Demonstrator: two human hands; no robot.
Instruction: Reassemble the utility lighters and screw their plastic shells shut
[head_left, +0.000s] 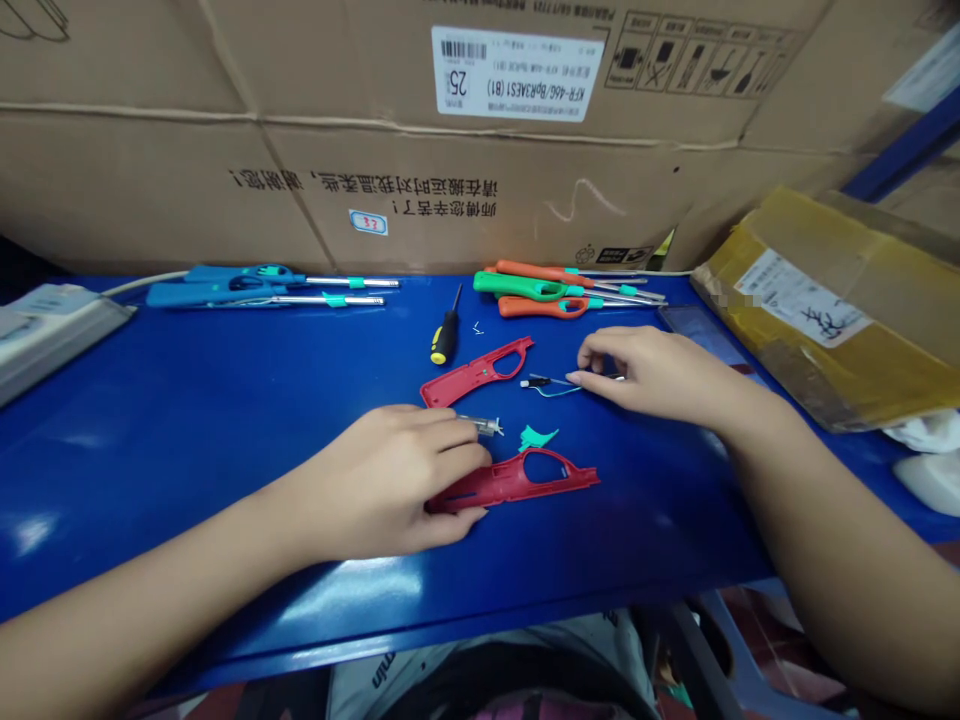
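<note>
My left hand [405, 480] is closed round the handle end of a red lighter shell half [540, 485], which lies on the blue table. Beside its fingers is a clear tube [484, 426], partly hidden by them. A second red shell half [476, 374] lies just beyond. Between the two halves sits a small green trigger piece [538, 438]. My right hand [626, 368] pinches a thin metal rod and wire at the fingertips; a black igniter part with a white tip [535, 383] lies at the wire's left end.
A yellow-black screwdriver [445, 335] lies beyond the red parts. Blue lighters [217, 288] are at the back left, orange and green lighters [525, 287] at the back centre. A taped carton [840, 300] stands right, a white power strip [56, 325] left, a large cardboard box [300, 150] behind.
</note>
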